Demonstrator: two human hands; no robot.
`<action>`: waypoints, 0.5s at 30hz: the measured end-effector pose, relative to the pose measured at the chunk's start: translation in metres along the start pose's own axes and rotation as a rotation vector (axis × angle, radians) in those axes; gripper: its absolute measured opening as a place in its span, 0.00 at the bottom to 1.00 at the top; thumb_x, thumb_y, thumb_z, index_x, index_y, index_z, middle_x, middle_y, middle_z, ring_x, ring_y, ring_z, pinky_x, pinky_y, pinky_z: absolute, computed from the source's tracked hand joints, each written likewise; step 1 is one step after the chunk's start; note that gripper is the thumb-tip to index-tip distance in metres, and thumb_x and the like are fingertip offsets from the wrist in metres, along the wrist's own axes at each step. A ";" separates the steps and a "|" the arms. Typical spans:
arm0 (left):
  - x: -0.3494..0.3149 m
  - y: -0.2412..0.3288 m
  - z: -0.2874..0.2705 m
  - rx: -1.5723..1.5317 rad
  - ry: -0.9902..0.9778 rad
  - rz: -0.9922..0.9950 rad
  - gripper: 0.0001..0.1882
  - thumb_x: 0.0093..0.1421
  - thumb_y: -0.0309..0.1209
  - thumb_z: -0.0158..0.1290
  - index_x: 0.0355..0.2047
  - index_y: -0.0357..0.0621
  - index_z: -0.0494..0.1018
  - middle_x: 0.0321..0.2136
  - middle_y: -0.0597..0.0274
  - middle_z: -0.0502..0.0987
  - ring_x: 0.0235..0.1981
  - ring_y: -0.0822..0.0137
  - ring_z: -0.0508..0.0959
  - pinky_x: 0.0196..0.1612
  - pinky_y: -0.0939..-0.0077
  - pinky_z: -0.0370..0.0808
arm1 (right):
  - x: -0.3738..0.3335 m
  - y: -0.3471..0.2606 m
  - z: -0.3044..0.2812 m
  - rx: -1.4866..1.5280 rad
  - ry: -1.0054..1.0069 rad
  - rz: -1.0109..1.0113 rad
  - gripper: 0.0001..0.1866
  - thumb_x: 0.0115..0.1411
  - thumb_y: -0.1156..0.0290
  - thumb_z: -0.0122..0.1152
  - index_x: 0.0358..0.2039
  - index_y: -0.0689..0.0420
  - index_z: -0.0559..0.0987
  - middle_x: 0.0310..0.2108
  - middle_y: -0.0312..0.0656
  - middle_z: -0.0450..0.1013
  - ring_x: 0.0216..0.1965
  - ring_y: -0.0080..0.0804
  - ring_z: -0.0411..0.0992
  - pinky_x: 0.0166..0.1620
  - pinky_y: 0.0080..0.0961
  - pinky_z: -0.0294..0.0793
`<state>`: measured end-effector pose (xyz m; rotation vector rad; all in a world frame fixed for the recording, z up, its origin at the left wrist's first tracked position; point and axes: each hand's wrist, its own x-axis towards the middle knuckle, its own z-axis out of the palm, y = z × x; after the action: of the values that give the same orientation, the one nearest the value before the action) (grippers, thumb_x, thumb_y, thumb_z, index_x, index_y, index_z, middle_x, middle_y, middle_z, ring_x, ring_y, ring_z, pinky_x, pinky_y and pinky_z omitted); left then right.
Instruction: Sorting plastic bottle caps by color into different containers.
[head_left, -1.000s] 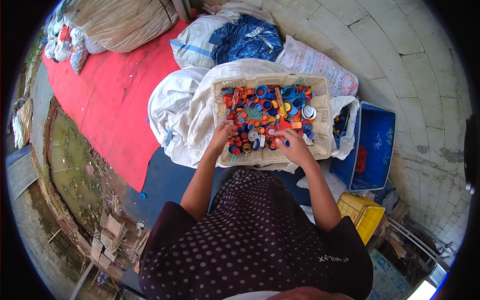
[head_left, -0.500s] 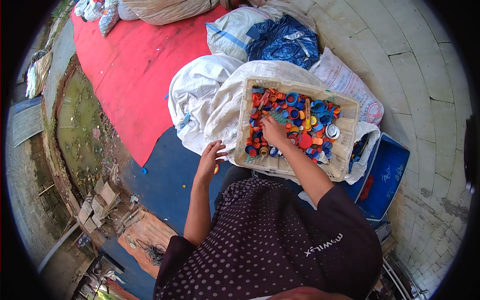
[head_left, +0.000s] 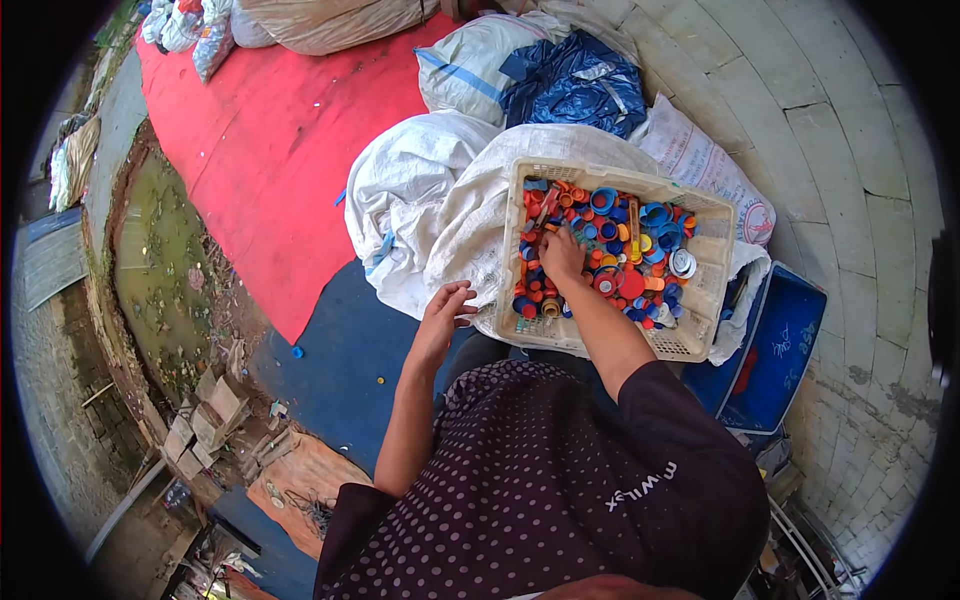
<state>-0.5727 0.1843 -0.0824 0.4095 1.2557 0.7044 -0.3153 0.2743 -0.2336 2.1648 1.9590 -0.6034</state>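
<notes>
A cream plastic crate (head_left: pixel 704 315) with slotted walls holds many loose bottle caps (head_left: pixel 607 230), mostly red, orange and blue, with some yellow and white ones. My right hand (head_left: pixel 562 256) reaches into its left half, fingers curled down among the caps. Whatever those fingertips grip is hidden. Outside the crate's near left corner, my left hand (head_left: pixel 446 315) hovers with loosely bent fingers apart and nothing visible in them. A round white lid (head_left: pixel 682 263) lies at the right of the pile.
White woven sacks (head_left: pixel 410 175) bulge left of and behind the crate. A dark blue plastic bag (head_left: pixel 580 85) lies farther back. To the right stands a blue bin (head_left: pixel 785 345) beside paving. Red sheeting (head_left: pixel 270 150) and blue sheeting (head_left: pixel 340 370) cover ground at left; one blue cap (head_left: pixel 297 352) lies there.
The crate and sacks appear shifted right in the picture. My right hand's fingers have curled in among the caps. A small orange-yellow round thing below my left hand is no longer visible.
</notes>
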 end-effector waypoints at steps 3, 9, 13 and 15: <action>0.017 0.014 0.013 0.072 -0.115 -0.001 0.23 0.67 0.43 0.47 0.56 0.42 0.66 0.45 0.64 0.75 0.41 0.72 0.74 0.45 0.75 0.69 | -0.017 0.011 -0.027 0.179 0.244 -0.219 0.11 0.55 0.65 0.64 0.37 0.52 0.76 0.40 0.39 0.69 0.45 0.39 0.70 0.44 0.44 0.65; 0.037 0.016 0.062 0.203 -0.359 0.021 0.28 0.64 0.39 0.55 0.60 0.38 0.64 0.43 0.65 0.77 0.42 0.75 0.74 0.47 0.79 0.70 | -0.086 0.016 -0.118 0.420 0.654 -0.763 0.12 0.54 0.75 0.64 0.37 0.53 0.72 0.32 0.37 0.71 0.33 0.39 0.71 0.40 0.35 0.66; 0.041 0.013 0.109 0.111 -0.573 0.101 0.25 0.63 0.33 0.57 0.57 0.35 0.67 0.44 0.64 0.78 0.45 0.75 0.74 0.50 0.82 0.71 | -0.130 0.023 -0.134 0.439 0.743 -0.697 0.15 0.52 0.79 0.64 0.39 0.54 0.71 0.33 0.39 0.73 0.33 0.40 0.72 0.40 0.35 0.67; 0.040 0.016 0.124 0.113 -0.590 0.089 0.22 0.63 0.33 0.57 0.53 0.34 0.71 0.42 0.64 0.78 0.42 0.76 0.75 0.47 0.82 0.72 | -0.142 0.025 -0.131 0.465 0.722 -0.593 0.15 0.52 0.79 0.64 0.39 0.55 0.71 0.33 0.39 0.73 0.34 0.40 0.72 0.39 0.34 0.67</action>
<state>-0.4520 0.2348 -0.0668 0.7109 0.7214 0.5323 -0.2745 0.1905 -0.0621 2.2309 3.1862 -0.3940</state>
